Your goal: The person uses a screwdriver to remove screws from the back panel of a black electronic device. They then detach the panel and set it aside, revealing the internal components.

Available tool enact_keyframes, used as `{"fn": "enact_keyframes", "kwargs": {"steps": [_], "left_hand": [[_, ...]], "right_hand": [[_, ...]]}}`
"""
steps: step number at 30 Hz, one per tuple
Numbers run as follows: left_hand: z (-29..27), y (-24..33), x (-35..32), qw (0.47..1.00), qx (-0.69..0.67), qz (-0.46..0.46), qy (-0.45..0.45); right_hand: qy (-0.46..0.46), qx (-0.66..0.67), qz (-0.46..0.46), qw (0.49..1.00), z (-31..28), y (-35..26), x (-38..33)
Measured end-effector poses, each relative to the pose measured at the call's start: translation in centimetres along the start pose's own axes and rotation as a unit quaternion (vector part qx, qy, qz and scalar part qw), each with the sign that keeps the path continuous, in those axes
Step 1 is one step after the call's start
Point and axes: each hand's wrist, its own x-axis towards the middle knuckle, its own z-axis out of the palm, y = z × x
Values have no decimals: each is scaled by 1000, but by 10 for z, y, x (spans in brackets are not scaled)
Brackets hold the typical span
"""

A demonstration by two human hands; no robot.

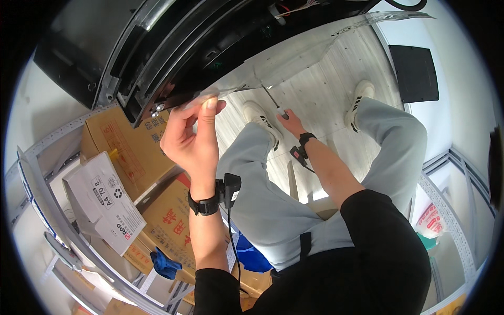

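A large black machine or cabinet [210, 58] with rails and some wiring fills the top of the head view. Along its lower edge runs a see-through plastic sheet [299, 55]. My left hand [195, 135] is raised to that edge, thumb and fingers pinched on the sheet's border near the left corner. Lower down and to the right, my right hand [292, 124] is closed round the handle of a screwdriver [271, 98]. Its long thin shaft points up and left, with the tip against or just beneath the sheet; contact there is unclear.
Cardboard boxes [167, 223] and a white paper carton [102, 197] sit on a metal rack at left, with a blue glove-like cloth [165, 263]. A black panel [413, 73] leans at the right wall. My shoes [361, 102] rest on the wood-look floor [315, 94].
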Motion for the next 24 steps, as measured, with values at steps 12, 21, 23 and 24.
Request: {"fn": "enact_keyframes", "kwargs": {"steps": [12, 21, 23, 24], "left_hand": [[-1, -2, -2, 1000, -6, -4, 3], [0, -3, -1, 1000, -30, -3, 6], [2, -2, 0, 1000, -31, 3, 3], [2, -2, 0, 1000, -30, 6, 2]], "right_hand": [[72, -153, -49, 984, -8, -17, -11], [-64, -26, 7, 998, -16, -22, 5], [-121, 94, 23, 988, -18, -14, 10], [-148, 155, 27, 976, -18, -9, 13]]}}
